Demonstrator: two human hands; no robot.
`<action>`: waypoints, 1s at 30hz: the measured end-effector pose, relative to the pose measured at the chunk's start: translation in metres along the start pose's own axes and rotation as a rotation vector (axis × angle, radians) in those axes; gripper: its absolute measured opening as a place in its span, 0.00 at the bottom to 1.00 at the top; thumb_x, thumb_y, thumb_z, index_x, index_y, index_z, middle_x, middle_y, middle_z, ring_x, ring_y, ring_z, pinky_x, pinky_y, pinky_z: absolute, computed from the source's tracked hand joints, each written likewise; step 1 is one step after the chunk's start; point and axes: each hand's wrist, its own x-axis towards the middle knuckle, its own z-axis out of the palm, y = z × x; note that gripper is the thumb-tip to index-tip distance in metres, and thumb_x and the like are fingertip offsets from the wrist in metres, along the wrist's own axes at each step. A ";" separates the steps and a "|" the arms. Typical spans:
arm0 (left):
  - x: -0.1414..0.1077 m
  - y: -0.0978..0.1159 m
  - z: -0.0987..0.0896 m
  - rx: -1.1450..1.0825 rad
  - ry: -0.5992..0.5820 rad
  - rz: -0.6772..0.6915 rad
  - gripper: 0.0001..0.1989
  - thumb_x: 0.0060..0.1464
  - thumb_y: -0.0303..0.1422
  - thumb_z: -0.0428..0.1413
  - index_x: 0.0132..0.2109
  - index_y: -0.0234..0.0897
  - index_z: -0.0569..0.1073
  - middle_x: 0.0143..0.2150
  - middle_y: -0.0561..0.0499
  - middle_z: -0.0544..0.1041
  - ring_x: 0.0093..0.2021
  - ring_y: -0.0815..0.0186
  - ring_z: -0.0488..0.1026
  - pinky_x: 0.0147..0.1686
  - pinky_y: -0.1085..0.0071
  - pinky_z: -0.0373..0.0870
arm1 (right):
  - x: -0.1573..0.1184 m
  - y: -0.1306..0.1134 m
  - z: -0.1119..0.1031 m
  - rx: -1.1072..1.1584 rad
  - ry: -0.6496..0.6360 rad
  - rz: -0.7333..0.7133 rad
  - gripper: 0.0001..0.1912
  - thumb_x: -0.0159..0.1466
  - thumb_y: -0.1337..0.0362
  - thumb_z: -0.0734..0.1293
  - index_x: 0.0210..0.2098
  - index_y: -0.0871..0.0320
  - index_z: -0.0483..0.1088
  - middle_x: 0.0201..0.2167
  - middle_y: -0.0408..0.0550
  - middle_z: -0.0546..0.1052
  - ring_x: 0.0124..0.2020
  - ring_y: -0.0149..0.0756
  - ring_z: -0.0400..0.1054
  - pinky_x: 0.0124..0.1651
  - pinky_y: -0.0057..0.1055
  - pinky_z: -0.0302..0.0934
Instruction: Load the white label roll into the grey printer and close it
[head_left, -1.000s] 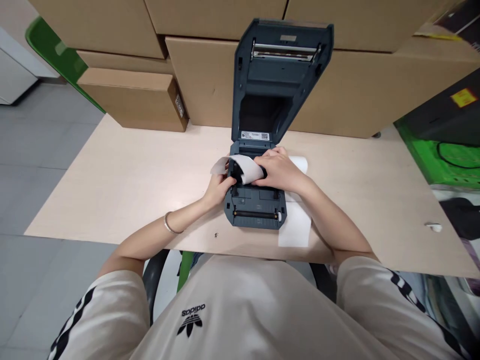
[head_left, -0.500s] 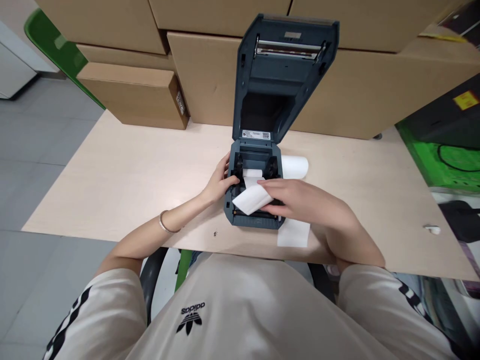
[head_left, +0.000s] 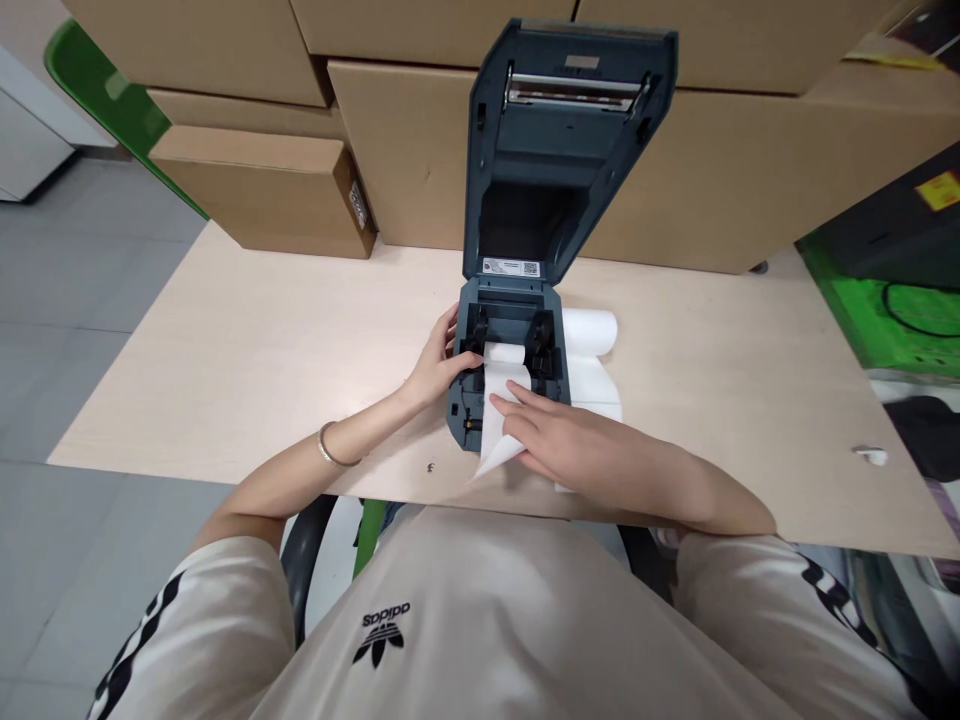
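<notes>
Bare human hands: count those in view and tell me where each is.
2. The bare left hand is at the left side of the open dark gray plastic printer; the bare right hand touches the long white paper strip.

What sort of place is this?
Probably a packing or stock-room workspace, though I can't be sure: large cardboard boxes line the far side of a pale table, and an open machine that looks like a label printer stands on it.

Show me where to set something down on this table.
Left: bare tabletop between the small cardboard box and left forearm. Right: between the white roll and small white object. Crowded: the printer, with left hand, right hand and paper strip.
</notes>
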 end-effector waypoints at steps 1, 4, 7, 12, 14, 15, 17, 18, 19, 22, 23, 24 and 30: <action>0.000 -0.001 0.000 0.005 -0.001 0.000 0.48 0.51 0.38 0.63 0.77 0.45 0.58 0.80 0.41 0.64 0.72 0.45 0.69 0.70 0.45 0.70 | -0.002 0.001 0.002 -0.003 0.004 -0.014 0.16 0.79 0.70 0.59 0.55 0.64 0.79 0.65 0.64 0.81 0.78 0.54 0.64 0.81 0.54 0.60; 0.001 -0.003 -0.002 0.016 -0.005 0.016 0.48 0.52 0.40 0.64 0.78 0.46 0.58 0.79 0.40 0.66 0.72 0.43 0.69 0.69 0.44 0.70 | -0.009 0.002 0.007 0.050 0.013 -0.050 0.15 0.78 0.63 0.65 0.55 0.66 0.79 0.71 0.70 0.74 0.81 0.61 0.57 0.81 0.58 0.60; 0.001 -0.006 -0.004 0.015 -0.007 0.030 0.48 0.54 0.42 0.66 0.78 0.44 0.58 0.79 0.38 0.65 0.72 0.41 0.69 0.70 0.43 0.69 | -0.017 0.001 0.007 0.109 -0.017 -0.085 0.16 0.76 0.60 0.68 0.58 0.62 0.79 0.77 0.65 0.69 0.83 0.60 0.54 0.81 0.57 0.61; 0.002 -0.009 -0.005 -0.003 -0.015 0.083 0.45 0.56 0.41 0.66 0.78 0.48 0.61 0.82 0.42 0.63 0.75 0.41 0.67 0.74 0.42 0.66 | -0.022 -0.004 0.003 0.167 -0.054 -0.052 0.15 0.77 0.65 0.66 0.57 0.60 0.81 0.78 0.61 0.67 0.82 0.59 0.55 0.80 0.58 0.63; 0.002 -0.007 -0.006 0.000 -0.028 0.076 0.46 0.57 0.43 0.68 0.78 0.48 0.61 0.82 0.41 0.63 0.75 0.41 0.67 0.73 0.43 0.67 | -0.022 -0.004 0.002 0.212 -0.081 -0.029 0.17 0.75 0.60 0.70 0.59 0.62 0.81 0.80 0.65 0.63 0.83 0.63 0.52 0.78 0.60 0.64; 0.002 -0.005 -0.006 0.003 -0.035 0.067 0.46 0.57 0.45 0.69 0.78 0.48 0.60 0.81 0.41 0.64 0.74 0.40 0.68 0.72 0.43 0.68 | -0.023 -0.003 0.001 0.237 -0.095 -0.029 0.19 0.75 0.59 0.71 0.60 0.63 0.80 0.80 0.67 0.61 0.83 0.65 0.51 0.78 0.61 0.64; 0.002 -0.001 -0.007 0.010 -0.039 0.053 0.48 0.57 0.48 0.71 0.78 0.48 0.61 0.81 0.40 0.65 0.75 0.40 0.68 0.72 0.43 0.69 | -0.025 -0.003 -0.004 0.278 -0.136 -0.049 0.23 0.76 0.56 0.70 0.63 0.64 0.79 0.80 0.69 0.60 0.83 0.66 0.50 0.77 0.63 0.64; 0.001 0.000 -0.007 0.012 -0.037 0.052 0.48 0.57 0.49 0.71 0.78 0.48 0.61 0.81 0.40 0.65 0.75 0.39 0.67 0.72 0.43 0.69 | -0.027 -0.003 -0.008 0.298 -0.166 -0.069 0.25 0.77 0.54 0.69 0.65 0.64 0.78 0.80 0.69 0.62 0.83 0.66 0.51 0.77 0.63 0.65; 0.000 0.001 -0.006 0.010 -0.033 0.053 0.47 0.58 0.50 0.71 0.77 0.48 0.62 0.81 0.40 0.65 0.76 0.39 0.67 0.73 0.43 0.68 | -0.029 -0.003 -0.013 0.321 -0.201 -0.092 0.27 0.77 0.52 0.69 0.67 0.64 0.77 0.79 0.68 0.63 0.83 0.65 0.52 0.76 0.62 0.66; -0.002 -0.002 -0.003 -0.031 -0.026 0.063 0.44 0.62 0.53 0.67 0.78 0.49 0.61 0.82 0.42 0.63 0.78 0.41 0.64 0.77 0.43 0.64 | -0.031 0.001 -0.038 0.467 -0.274 -0.177 0.24 0.78 0.54 0.69 0.67 0.59 0.77 0.76 0.60 0.71 0.79 0.56 0.63 0.73 0.51 0.71; -0.001 -0.005 -0.001 -0.056 -0.018 0.071 0.43 0.64 0.55 0.65 0.78 0.49 0.61 0.83 0.43 0.61 0.80 0.42 0.62 0.78 0.43 0.62 | -0.030 0.005 -0.046 0.545 -0.231 -0.174 0.19 0.78 0.56 0.69 0.63 0.56 0.79 0.71 0.56 0.78 0.72 0.51 0.73 0.69 0.45 0.74; -0.001 -0.008 0.001 -0.084 -0.003 0.084 0.42 0.65 0.56 0.63 0.78 0.50 0.62 0.83 0.45 0.61 0.81 0.43 0.60 0.80 0.44 0.59 | -0.028 0.013 -0.054 0.610 -0.108 -0.136 0.13 0.78 0.58 0.69 0.56 0.54 0.82 0.62 0.52 0.85 0.63 0.45 0.81 0.62 0.41 0.78; 0.007 -0.021 0.007 -0.193 0.066 0.145 0.38 0.67 0.63 0.54 0.74 0.50 0.71 0.81 0.49 0.67 0.84 0.45 0.56 0.84 0.43 0.52 | -0.001 0.122 -0.045 0.492 1.101 0.461 0.22 0.70 0.43 0.72 0.57 0.47 0.74 0.63 0.54 0.80 0.67 0.49 0.73 0.72 0.51 0.66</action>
